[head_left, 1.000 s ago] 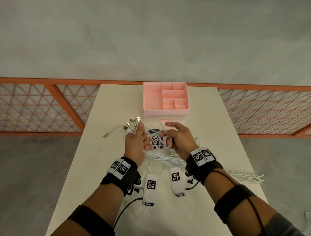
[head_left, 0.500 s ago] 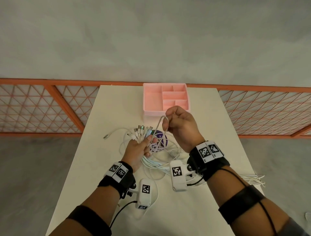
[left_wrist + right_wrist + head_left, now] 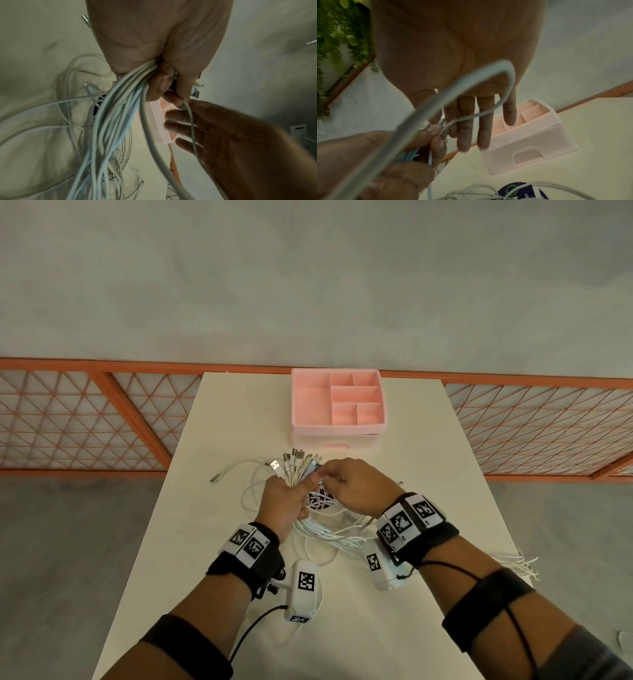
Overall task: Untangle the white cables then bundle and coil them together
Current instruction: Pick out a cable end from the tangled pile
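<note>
My left hand [image 3: 291,494] grips a bundle of white cables [image 3: 123,97] in its fist. Their connector ends [image 3: 297,463] fan out above the fist. My right hand [image 3: 325,474] is right beside them, and its thumb and forefinger pinch the end of one more white cable [image 3: 489,70] against the bundle. That cable loops back under the right palm, and the other right fingers [image 3: 465,128] are straight. The slack of the cables [image 3: 329,530] lies tangled on the table between my wrists, over a purple round object [image 3: 317,497].
A pink compartment organiser [image 3: 337,405] with a drawer stands at the far middle of the white table [image 3: 239,419]. One loose cable with a USB plug [image 3: 215,479] lies to the left. More cable ends [image 3: 513,565] trail off the right edge. An orange railing runs behind.
The right hand, which had lifted a cable end up near the organiser, has come down and left to the connector ends in the left hand. The left hand kept its grip on the bundle.
</note>
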A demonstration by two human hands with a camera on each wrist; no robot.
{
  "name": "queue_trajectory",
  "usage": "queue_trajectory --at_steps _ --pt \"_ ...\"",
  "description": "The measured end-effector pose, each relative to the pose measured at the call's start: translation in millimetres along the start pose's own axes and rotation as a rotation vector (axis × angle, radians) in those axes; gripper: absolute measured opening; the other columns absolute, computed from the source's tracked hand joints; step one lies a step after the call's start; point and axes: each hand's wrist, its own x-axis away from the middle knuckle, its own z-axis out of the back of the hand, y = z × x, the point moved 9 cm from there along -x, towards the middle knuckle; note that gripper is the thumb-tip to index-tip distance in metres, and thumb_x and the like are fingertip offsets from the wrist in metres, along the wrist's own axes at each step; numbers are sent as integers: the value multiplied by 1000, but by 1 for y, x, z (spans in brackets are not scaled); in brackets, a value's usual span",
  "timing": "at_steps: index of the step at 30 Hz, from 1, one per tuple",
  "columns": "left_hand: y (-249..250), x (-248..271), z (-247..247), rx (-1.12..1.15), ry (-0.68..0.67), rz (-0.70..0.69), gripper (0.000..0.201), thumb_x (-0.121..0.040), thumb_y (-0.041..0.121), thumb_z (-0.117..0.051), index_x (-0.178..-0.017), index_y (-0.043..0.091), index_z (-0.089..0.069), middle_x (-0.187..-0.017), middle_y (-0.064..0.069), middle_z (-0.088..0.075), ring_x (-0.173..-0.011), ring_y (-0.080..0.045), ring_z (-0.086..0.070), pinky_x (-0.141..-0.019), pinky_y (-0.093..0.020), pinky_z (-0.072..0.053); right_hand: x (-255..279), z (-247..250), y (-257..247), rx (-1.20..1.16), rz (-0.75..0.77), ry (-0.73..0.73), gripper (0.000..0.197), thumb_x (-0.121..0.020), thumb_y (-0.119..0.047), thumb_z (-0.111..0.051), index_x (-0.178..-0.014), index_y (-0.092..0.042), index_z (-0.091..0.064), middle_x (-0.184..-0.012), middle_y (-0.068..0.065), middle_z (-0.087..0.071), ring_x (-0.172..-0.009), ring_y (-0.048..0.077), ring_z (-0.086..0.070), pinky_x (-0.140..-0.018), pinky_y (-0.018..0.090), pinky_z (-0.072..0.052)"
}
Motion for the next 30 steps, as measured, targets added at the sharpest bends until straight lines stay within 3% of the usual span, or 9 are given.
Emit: queue_trajectory --at_steps 3,8,12,16,19,21,23,27,30 --pt "-2 1 0 -3 -24 4 28 -88 23 -75 -93 -3 -66 -74 -14 -42 -46 -14 -23 -42 -23 -27 -5 7 -2 101 1 35 22 -94 -21 -54 -86 -6 -68 -76 6 -67 -71 22 -61 -65 32 -46" --pt "7 6 -8 115 -181 21 16 -91 21 -69 -85 6 -67 -78 -6 -63 -45 -9 -27 -42 -21 -26 -7 55 -11 -251 -3 265 13 -94 -12 -57 -86 -11 -67 -62 -9 -58 -49 -5 -50 -54 15 -39" --pt "7 6 -3 125 -169 38 16 -91 20 -68 -86 5 -67 -74 -2 -65 -43 -7 -28 -40 -20 -28 5 125 -14 -706 49 656 17 -92 0 -54 -79 -9 -61 -62 -1 -56 -49 12 -50 -55 25 -42" --pt "10 1 -1 144 -105 23 11 -93 17 -67 -88 9 -72 -75 -2 -66 -43 -7 -28 -40 -19 -29 17 152 3 -819 49 859 11 -87 -3 -51 -82 -5 -61 -51 -9 -53 -46 14 -49 -56 30 -46" --pt "7 -3 7 159 -4 37 10 -92 15 -69 -93 5 -70 -73 -2 -64 -42 -7 -28 -39 -20 -27 8 138 31 -569 -196 708 15 -90 -7 -51 -86 -2 -64 -59 4 -62 -48 17 -61 -61 35 -54" --pt "5 -3 7 130 -2 35 11 -91 15 -71 -90 4 -70 -72 -5 -62 -42 -8 -27 -40 -20 -25 1 115 52 -171 -386 395 22 -92 -11 -48 -103 -2 -65 -87 13 -71 -76 23 -71 -75 35 -55" --pt "3 -2 4 79 -25 27 15 -90 16 -73 -84 4 -68 -71 -8 -56 -43 -10 -25 -42 -22 -24 5 95 67 201 -525 180 35 -92 -14 -48 -124 -3 -55 -125 15 -59 -113 32 -58 -91 38 -47" --pt "5 1 -6 4 -76 1 11 -88 17 -75 -83 9 -70 -59 -2 -48 -44 -11 -25 -45 -24 -23 -3 65 29 356 -134 153 59 -91 -19 -54 -147 -14 -35 -151 8 -37 -136 32 -36 -108 50 -39" --pt "5 0 -7 -15 -66 0 15 -89 18 -74 -77 10 -68 -58 -3 -44 -45 -11 -25 -44 -23 -24 -7 20 7 253 52 -59 26 -95 -21 -54 -118 -12 -65 -118 8 -65 -109 24 -60 -92 38 -49"
